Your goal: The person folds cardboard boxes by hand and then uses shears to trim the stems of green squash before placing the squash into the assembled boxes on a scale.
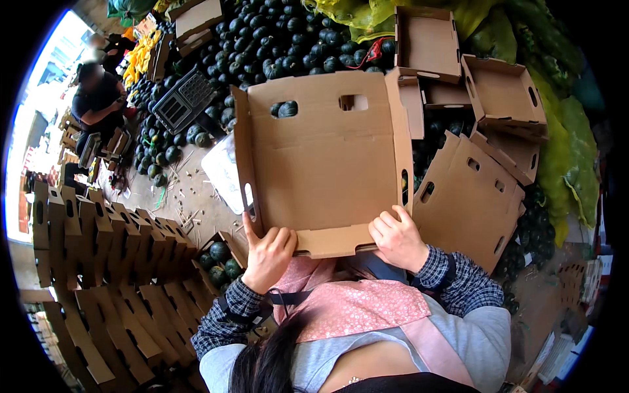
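Fingers [283,238] of both hands grip the near edge of a brown cardboard box [321,170].
From here I see the left hand [266,262] at the box's near left corner, index finger stretched upward, and the right hand [398,241] curled near the right corner. The box sits before the person's waist; dark green squashes [291,42] heap beyond it, a black scale [185,101] near its far left.
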### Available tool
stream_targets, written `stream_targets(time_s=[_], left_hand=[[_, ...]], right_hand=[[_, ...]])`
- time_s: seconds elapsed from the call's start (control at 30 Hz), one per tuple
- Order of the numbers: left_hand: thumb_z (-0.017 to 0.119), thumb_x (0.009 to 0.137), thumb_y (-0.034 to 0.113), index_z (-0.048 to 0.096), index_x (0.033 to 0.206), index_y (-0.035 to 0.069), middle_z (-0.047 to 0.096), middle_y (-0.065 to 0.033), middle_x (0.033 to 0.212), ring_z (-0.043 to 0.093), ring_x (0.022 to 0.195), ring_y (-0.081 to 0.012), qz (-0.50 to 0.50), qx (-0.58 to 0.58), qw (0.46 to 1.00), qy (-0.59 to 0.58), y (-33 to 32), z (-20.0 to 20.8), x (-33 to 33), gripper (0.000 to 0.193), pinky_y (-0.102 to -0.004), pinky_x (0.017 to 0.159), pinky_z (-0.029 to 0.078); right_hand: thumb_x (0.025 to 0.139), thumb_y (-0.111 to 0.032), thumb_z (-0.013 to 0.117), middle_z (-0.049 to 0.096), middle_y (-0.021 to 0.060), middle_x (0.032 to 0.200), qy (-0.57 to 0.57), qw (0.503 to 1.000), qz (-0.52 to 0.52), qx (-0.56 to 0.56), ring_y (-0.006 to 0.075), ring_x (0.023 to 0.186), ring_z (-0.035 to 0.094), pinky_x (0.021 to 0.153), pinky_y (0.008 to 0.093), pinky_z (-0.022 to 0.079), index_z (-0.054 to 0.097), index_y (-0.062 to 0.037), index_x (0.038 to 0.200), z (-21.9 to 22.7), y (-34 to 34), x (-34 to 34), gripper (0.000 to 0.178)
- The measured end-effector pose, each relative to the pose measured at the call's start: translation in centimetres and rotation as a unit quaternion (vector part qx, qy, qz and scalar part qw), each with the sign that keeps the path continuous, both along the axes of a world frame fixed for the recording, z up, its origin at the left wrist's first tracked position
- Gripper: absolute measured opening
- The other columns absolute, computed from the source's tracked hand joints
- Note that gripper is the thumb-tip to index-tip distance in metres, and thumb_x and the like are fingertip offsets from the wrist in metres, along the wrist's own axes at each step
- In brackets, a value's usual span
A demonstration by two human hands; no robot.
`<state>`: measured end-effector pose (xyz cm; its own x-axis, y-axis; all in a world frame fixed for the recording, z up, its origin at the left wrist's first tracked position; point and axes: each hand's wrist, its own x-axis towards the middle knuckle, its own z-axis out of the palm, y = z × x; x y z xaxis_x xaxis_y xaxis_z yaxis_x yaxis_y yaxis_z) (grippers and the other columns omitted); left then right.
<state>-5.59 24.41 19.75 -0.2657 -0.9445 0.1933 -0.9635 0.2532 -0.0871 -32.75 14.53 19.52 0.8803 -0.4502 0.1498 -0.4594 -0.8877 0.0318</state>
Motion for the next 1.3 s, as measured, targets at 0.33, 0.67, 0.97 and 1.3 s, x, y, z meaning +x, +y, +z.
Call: stream_targets(time_s=[0.33,0.67,0.97,1.3], left_hand=[[0.057,0.075,0.015,0.057,0.109,0.007,0.059,-0.0123,0.100,0.058,0.102,-0.0240,-0.287,0.398,0.863,0.122,2.3,0.4,-1.0,0.034,-0.0638,0.107,0.015],[0.044,0.093,0.036,0.047,0.131,0.005,0.034,-0.0158,0.138,0.030,0.129,-0.0286,0.032,0.174,0.796,0.579,-7.3,-1.4,6.9,0.049,-0.0395,0.110,0.016],[0.064,0.078,-0.009,0.047,0.107,0.006,0.058,-0.0046,0.094,0.057,0.095,-0.0166,-0.010,-0.069,0.682,0.728,-8.0,-2.5,4.7,0.037,-0.0350,0.094,0.040],[0.067,0.075,0.053,0.063,0.099,0.002,0.053,-0.0224,0.123,0.044,0.123,-0.0346,-0.117,0.370,0.659,0.644,-9.2,3.4,7.4,0.056,-0.0452,0.103,0.031]], right_hand=[[0.074,-0.014,0.056,0.061,0.0115,0.064,0.082,0.924,0.203,0.312,0.0288,0.066,0.064,0.059,0.0380,0.050,0.056,-0.0035,0.076,-1.6,1.7,-2.6,0.010],[0.088,-0.062,0.044,0.050,0.0119,0.126,-0.413,0.623,-0.048,0.662,0.0174,0.120,0.043,0.099,0.0292,0.036,0.046,-0.0003,0.129,-4.1,-10.8,-3.3,0.074],[0.081,0.002,0.064,0.053,0.0121,0.099,-0.636,0.641,0.007,0.429,0.0199,0.101,0.053,0.088,0.0273,0.041,0.040,-0.0062,0.124,-3.7,-11.9,-1.9,0.051],[0.077,-0.064,0.055,0.055,0.0125,0.107,-0.342,0.651,0.167,0.657,0.0266,0.115,0.042,0.101,0.0434,0.031,0.063,-0.0057,0.095,-1.2,-12.9,-5.1,0.062]])
